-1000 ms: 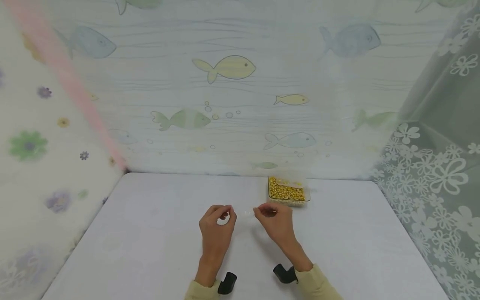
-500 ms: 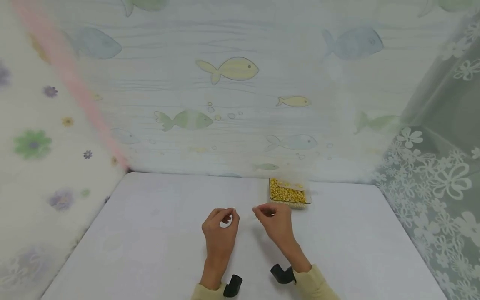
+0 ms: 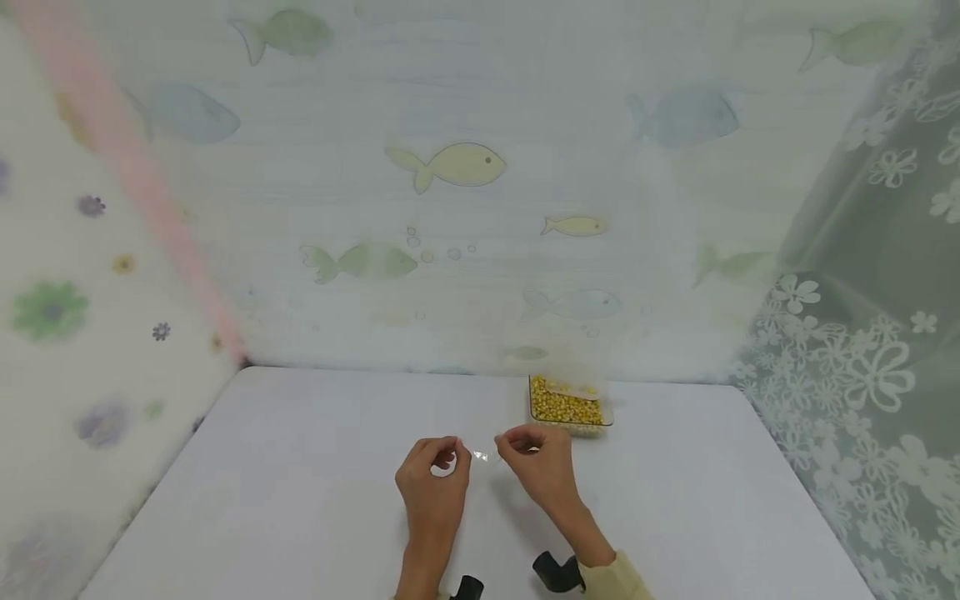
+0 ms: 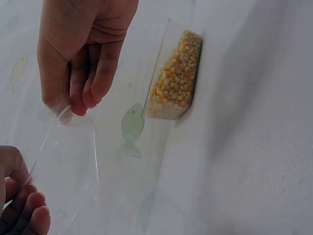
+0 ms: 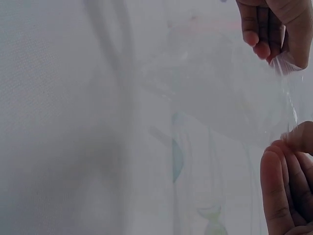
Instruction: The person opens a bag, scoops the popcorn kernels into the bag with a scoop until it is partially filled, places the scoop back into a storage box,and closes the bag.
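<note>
A thin clear plastic bag is held up between the two hands, its outline hard to see in the head view. My left hand pinches one side of its edge between thumb and index finger. On the other side my right hand pinches the edge the same way. In the right wrist view the bag spreads out faintly, wrinkled where the fingers grip it. Beyond the right hand stands a clear rectangular container of yellow corn kernels, also visible in the left wrist view.
Both hands are above a white-covered table. A fish-print curtain hangs along its far edge. Flower-patterned curtains close off the sides. Black devices sit at both wrists.
The hands have come slightly closer together, both still pinching the bag. In the head view everything sits lower than before as the camera tilts up. The corn container stays in place.
</note>
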`<action>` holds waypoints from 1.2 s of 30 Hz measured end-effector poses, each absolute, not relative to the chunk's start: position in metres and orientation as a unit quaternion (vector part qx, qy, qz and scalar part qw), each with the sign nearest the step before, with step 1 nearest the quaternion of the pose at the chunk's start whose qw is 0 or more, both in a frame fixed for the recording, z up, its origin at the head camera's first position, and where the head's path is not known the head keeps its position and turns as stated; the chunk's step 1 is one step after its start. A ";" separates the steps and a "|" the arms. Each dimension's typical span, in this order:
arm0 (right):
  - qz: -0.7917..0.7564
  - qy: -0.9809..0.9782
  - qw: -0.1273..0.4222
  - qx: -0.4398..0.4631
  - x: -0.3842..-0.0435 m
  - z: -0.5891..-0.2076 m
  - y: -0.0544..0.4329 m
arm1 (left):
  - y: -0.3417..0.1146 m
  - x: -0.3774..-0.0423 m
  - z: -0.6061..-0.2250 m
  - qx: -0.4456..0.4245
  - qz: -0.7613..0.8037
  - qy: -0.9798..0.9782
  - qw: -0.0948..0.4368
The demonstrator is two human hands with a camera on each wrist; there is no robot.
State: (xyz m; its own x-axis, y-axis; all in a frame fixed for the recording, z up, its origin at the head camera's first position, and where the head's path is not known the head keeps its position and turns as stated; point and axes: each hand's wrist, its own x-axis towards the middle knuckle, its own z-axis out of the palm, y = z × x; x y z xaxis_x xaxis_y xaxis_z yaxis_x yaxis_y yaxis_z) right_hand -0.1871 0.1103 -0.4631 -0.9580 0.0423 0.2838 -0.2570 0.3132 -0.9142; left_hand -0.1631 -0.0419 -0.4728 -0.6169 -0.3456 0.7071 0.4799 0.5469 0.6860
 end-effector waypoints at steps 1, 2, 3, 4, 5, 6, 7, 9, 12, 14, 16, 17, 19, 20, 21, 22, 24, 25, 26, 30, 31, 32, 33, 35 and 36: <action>0.587 -0.797 0.127 0.064 -0.185 -0.464 0.110 | -0.042 -0.161 -0.474 -0.041 -0.474 -0.765 0.433; 0.592 -0.794 0.124 0.061 -0.183 -0.465 0.110 | -0.042 -0.160 -0.475 -0.039 -0.475 -0.766 0.431; 0.598 -0.790 0.124 0.060 -0.182 -0.466 0.109 | -0.043 -0.159 -0.476 -0.035 -0.474 -0.767 0.430; 0.602 -0.786 0.124 0.060 -0.180 -0.467 0.108 | -0.043 -0.159 -0.477 -0.032 -0.473 -0.768 0.430; 0.605 -0.785 0.124 0.059 -0.178 -0.468 0.108 | -0.043 -0.158 -0.478 -0.029 -0.472 -0.769 0.430; 0.607 -0.782 0.125 0.059 -0.177 -0.469 0.108 | -0.043 -0.158 -0.479 -0.026 -0.472 -0.769 0.430; 0.610 -0.780 0.125 0.058 -0.176 -0.470 0.107 | -0.043 -0.158 -0.480 -0.023 -0.472 -0.769 0.431; 0.612 -0.778 0.129 0.057 -0.174 -0.472 0.106 | -0.043 -0.158 -0.480 -0.018 -0.470 -0.770 0.432; 0.605 -0.782 0.139 0.055 -0.173 -0.475 0.106 | -0.043 -0.158 -0.480 -0.013 -0.469 -0.768 0.435; 0.600 -0.785 0.146 0.050 -0.174 -0.475 0.105 | -0.042 -0.158 -0.479 -0.013 -0.470 -0.769 0.434; 0.596 -0.786 0.156 0.050 -0.175 -0.475 0.105 | -0.042 -0.158 -0.478 -0.015 -0.472 -0.770 0.429; 0.595 -0.786 0.159 0.051 -0.176 -0.475 0.105 | -0.041 -0.158 -0.477 -0.016 -0.473 -0.772 0.425; 0.596 -0.785 0.160 0.051 -0.178 -0.474 0.104 | -0.041 -0.158 -0.477 -0.017 -0.473 -0.774 0.420; 0.597 -0.784 0.160 0.054 -0.179 -0.474 0.104 | -0.041 -0.158 -0.476 -0.017 -0.472 -0.776 0.418; 0.597 -0.784 0.159 0.058 -0.180 -0.474 0.104 | -0.040 -0.158 -0.476 -0.018 -0.471 -0.777 0.417; 0.598 -0.784 0.155 0.059 -0.181 -0.474 0.104 | -0.040 -0.158 -0.476 -0.018 -0.471 -0.778 0.417; 0.600 -0.784 0.150 0.061 -0.183 -0.472 0.104 | -0.039 -0.158 -0.475 -0.019 -0.472 -0.778 0.414; 0.599 -0.784 0.148 0.061 -0.184 -0.471 0.105 | -0.039 -0.158 -0.475 -0.020 -0.474 -0.778 0.411; 0.598 -0.785 0.147 0.061 -0.185 -0.470 0.105 | -0.038 -0.158 -0.475 -0.020 -0.477 -0.778 0.408; 0.591 -0.791 0.148 0.053 -0.189 -0.467 0.107 | -0.035 -0.158 -0.473 -0.018 -0.486 -0.777 0.400; 0.590 -0.792 0.147 0.052 -0.189 -0.466 0.107 | -0.035 -0.159 -0.472 -0.016 -0.486 -0.776 0.401; 0.590 -0.792 0.145 0.051 -0.190 -0.465 0.108 | -0.035 -0.159 -0.472 -0.014 -0.487 -0.775 0.402; 0.591 -0.792 0.143 0.050 -0.190 -0.465 0.107 | -0.035 -0.159 -0.471 -0.012 -0.488 -0.773 0.404; 0.595 -0.789 0.141 0.052 -0.191 -0.464 0.107 | -0.035 -0.159 -0.470 -0.009 -0.495 -0.768 0.407; 0.597 -0.788 0.140 0.053 -0.191 -0.464 0.107 | -0.036 -0.159 -0.470 -0.008 -0.498 -0.766 0.408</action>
